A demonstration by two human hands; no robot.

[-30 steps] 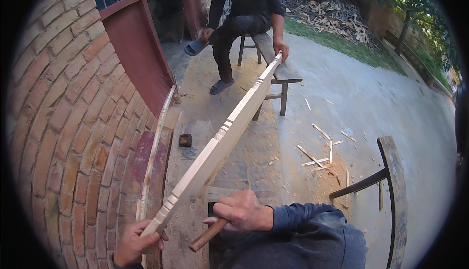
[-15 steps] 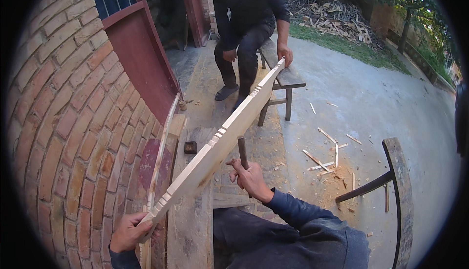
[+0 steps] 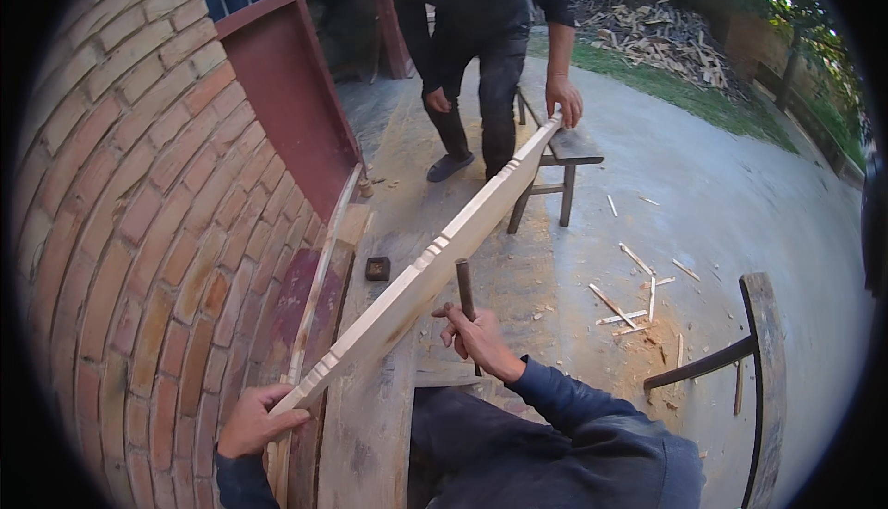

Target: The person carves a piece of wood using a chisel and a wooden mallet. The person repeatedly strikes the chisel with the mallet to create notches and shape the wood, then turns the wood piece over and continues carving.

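Note:
A long pale board with notches cut along its upper edge slants from lower left to the far bench. My left hand grips its near end, thumb on top and fingers partly hidden. Close to the board's right side, my right hand holds a dark rod-like wooden handle upright, its index finger sticking out. Whether the handle bears a blade or head, I cannot tell. Another person's hand rests on the board's far end, over the bench.
A worn wooden workbench lies beneath the board, with a small dark square box on it. A thin wood strip lies along the brick wall. Offcuts and sawdust litter the concrete beside a dark wooden frame.
The other person has risen from sitting on the bench to a bent stand, hand still on the board. The whole view has shifted slightly; both my hands keep their holds.

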